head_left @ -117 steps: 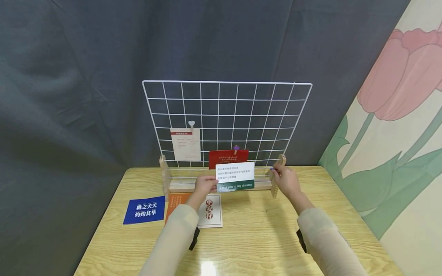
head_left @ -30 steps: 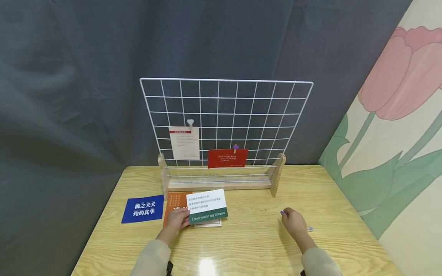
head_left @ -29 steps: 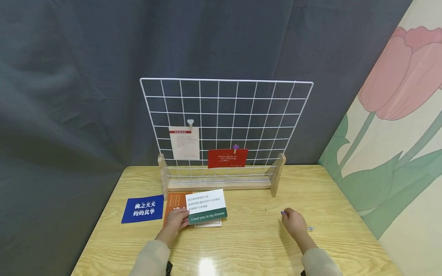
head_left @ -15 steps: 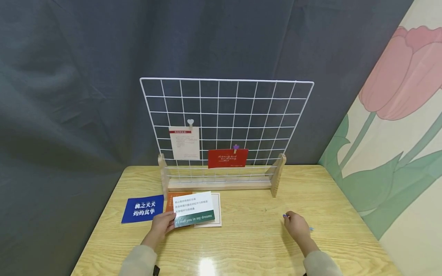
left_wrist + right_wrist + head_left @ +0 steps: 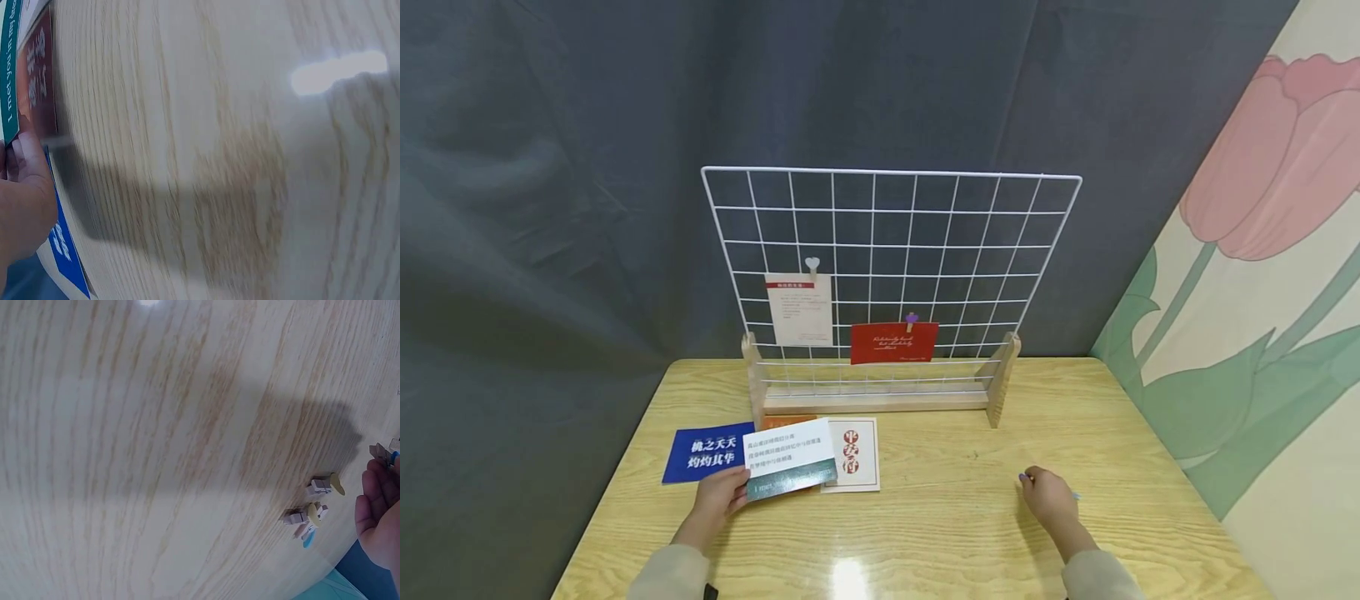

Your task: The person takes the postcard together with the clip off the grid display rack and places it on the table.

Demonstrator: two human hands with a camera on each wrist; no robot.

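Observation:
My left hand grips a white-and-green postcard by its left edge, tilted over the other cards on the table. Under it shows part of an orange card, mostly hidden. The blue card lies to its left, partly covered, and a white card with red lettering to its right. At the right of the table, my right hand pinches a small wooden clip with a blue top. Loose wooden clips lie near that hand in the right wrist view.
A white wire grid in a wooden stand stands at the back of the table. A white paper hangs there under a white heart clip, and a red card under a purple clip.
Both hands have come down from the grid to the table. The postcard has moved left, uncovering the red card, then the white card with red lettering. My right hand has drifted slightly nearer.

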